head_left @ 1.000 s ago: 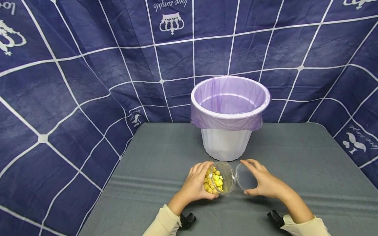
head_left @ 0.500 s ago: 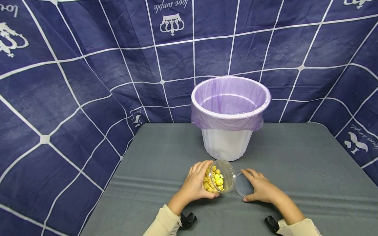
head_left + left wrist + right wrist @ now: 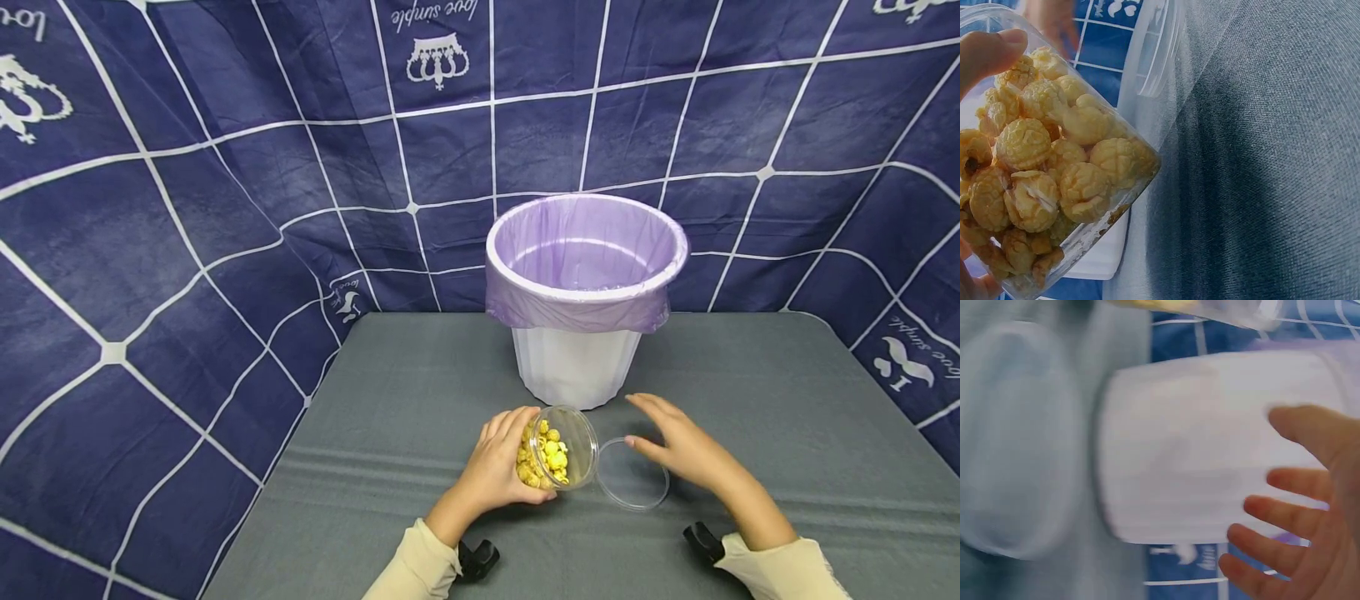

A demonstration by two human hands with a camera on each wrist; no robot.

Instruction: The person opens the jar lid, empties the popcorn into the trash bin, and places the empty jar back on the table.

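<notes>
My left hand (image 3: 495,462) grips a clear plastic jar (image 3: 577,446), tilted with its mouth toward the right. Yellow popcorn (image 3: 551,457) fills its lower part; the left wrist view shows the popcorn (image 3: 1041,144) close up through the wall. Flat on the table, just right of the jar's mouth, lies a round clear lid (image 3: 633,507). Over the lid's far right side, my right hand (image 3: 682,442) holds nothing. Its fingers (image 3: 1272,547) are spread in the right wrist view, apart from the blurred lid (image 3: 1019,444).
A white bin (image 3: 577,367) with a purple liner (image 3: 585,312) stands behind the hands. Grey cloth covers the table (image 3: 787,417). Blue curtains (image 3: 547,142) with white lines hang at the back and both sides.
My right hand lowered the lid onto the table, let go of it and moved up and away to the right. The left hand and jar have barely moved.
</notes>
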